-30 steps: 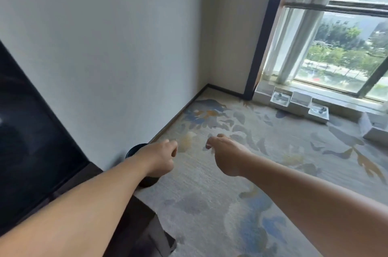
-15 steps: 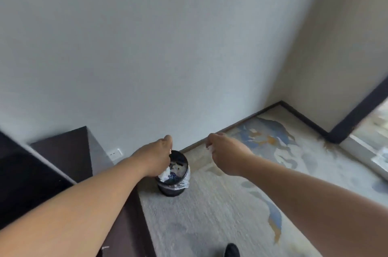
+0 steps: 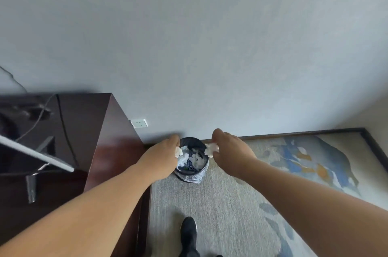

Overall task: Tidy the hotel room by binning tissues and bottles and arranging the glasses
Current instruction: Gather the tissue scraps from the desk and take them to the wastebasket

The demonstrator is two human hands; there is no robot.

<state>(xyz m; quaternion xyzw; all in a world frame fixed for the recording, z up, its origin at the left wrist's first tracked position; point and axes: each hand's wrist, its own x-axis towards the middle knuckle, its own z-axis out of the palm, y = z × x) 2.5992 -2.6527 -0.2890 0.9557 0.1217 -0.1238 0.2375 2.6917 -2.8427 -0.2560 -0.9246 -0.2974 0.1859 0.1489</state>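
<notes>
A small round black bin [image 3: 201, 172] with a clear plastic liner stands on the carpet against the wall, holding crumpled white tissues and some blue-and-white waste. My left hand [image 3: 161, 157] hovers over the bin's left rim and grips a crumpled white tissue [image 3: 178, 151]. My right hand [image 3: 228, 151] is above the bin's right rim and pinches another crumpled white tissue [image 3: 211, 149]. Both arms reach forward from the bottom of the view.
A dark wooden cabinet [image 3: 100, 130] stands left of the bin, with a cable and a monitor stand on it. A white wall socket [image 3: 139, 123] sits just above the floor. Patterned carpet [image 3: 304, 158] spreads right. My black shoe [image 3: 189, 233] is below the bin.
The view has swung left and down from the window to the bin by the cabinet. Both hands have moved over the bin, and the tissues in them now show.
</notes>
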